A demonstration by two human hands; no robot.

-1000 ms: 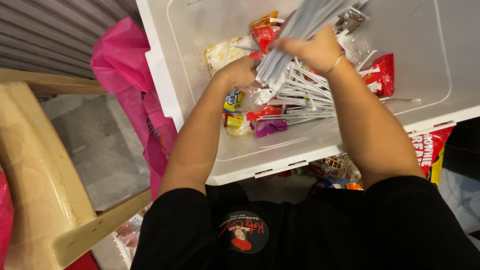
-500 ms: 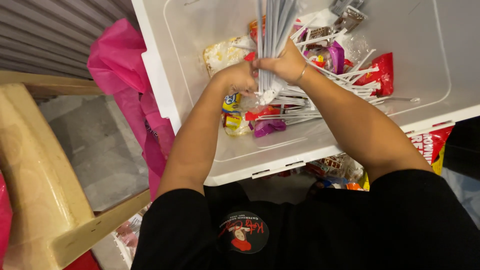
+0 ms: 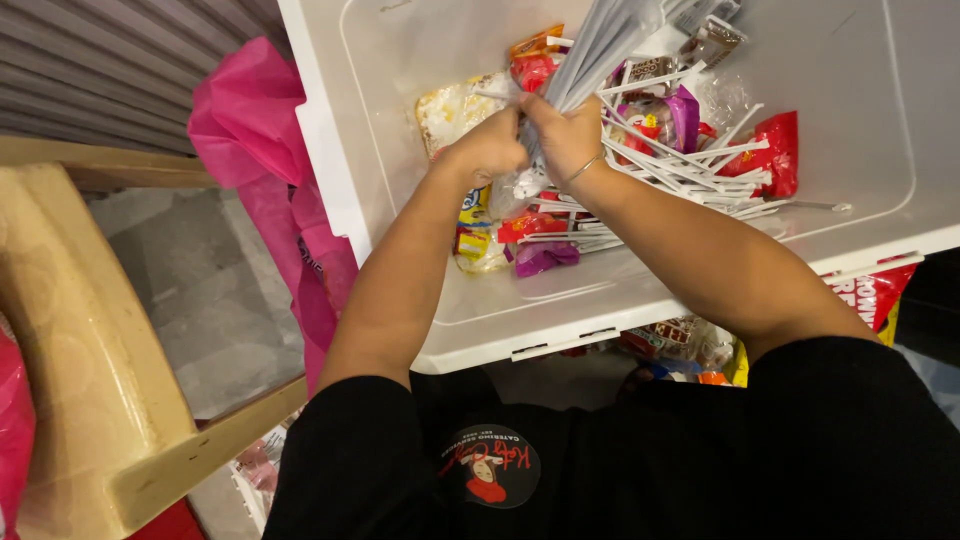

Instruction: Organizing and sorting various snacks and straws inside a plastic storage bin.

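With both your left hand and right hand clenched on the bundle of long white plastic sticks, grip low and level above the white plastic bin.

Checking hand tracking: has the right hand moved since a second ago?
Yes. The right hand has shifted left across the white bin, away from the red wrapper, and now meets the left hand on the stick bundle.

Open floor is left along the right side of the white bin. The centre is blocked by loose white sticks and candy wrappers.
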